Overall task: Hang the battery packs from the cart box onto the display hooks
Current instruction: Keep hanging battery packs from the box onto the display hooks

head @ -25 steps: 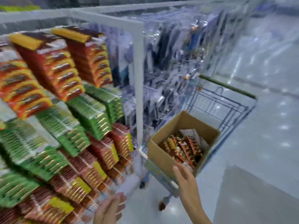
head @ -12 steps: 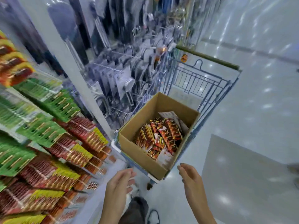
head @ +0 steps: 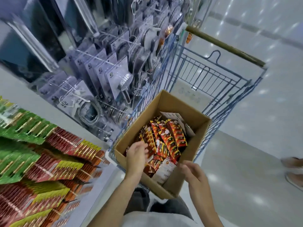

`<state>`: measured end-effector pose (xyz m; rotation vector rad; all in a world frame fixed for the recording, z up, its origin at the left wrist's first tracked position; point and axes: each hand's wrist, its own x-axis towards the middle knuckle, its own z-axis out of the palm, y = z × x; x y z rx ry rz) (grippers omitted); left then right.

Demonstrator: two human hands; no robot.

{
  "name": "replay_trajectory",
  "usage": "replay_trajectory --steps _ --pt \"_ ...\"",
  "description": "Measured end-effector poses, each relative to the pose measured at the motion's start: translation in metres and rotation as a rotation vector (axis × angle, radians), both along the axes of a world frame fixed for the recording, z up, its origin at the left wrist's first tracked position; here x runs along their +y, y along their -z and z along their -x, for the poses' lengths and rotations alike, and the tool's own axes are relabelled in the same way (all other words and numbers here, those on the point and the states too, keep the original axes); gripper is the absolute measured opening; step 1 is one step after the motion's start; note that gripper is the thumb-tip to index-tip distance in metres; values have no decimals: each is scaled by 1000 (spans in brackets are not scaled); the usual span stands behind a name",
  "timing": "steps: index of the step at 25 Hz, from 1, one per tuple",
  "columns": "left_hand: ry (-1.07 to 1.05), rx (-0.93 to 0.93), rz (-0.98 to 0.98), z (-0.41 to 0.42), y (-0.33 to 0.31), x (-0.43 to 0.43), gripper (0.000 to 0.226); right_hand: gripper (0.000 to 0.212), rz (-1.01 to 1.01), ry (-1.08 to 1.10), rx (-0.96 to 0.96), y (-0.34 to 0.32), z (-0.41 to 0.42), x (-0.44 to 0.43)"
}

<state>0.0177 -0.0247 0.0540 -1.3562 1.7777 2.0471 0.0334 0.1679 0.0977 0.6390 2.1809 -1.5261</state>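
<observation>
No legible text anywhere. Print on battery packs (head: pixel 165 140) in cardboard box (head: pixel 195 154) too blurred to read. Hanging packs on display (head: pixel 49 163) and white card (head: pixel 173 117) likewise unreadable.

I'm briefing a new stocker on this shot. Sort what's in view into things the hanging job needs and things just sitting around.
Part of the job:
- cardboard box in the cart
- battery packs loose in the box
- hanging battery rows on the display
- left hand, reaching into the box
- right hand, over the box's near edge

Just there:
- clear blister packs on the next rack
- shoes at the far right
</observation>
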Motion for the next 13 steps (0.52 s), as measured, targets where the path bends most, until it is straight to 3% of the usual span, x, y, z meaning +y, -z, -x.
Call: replay_trajectory --steps 3,8,13 --pt "-14 -215 93 63 49 -11 22 10 -6 -11 -37 3 23 -10" --pt "-65 -554 103 116 130 -27 57 8 40 -46 -125 18 54 -6" --pt "-119 -644 -6 119 193 -29 76 7 47 -68 -209 34 61 10"
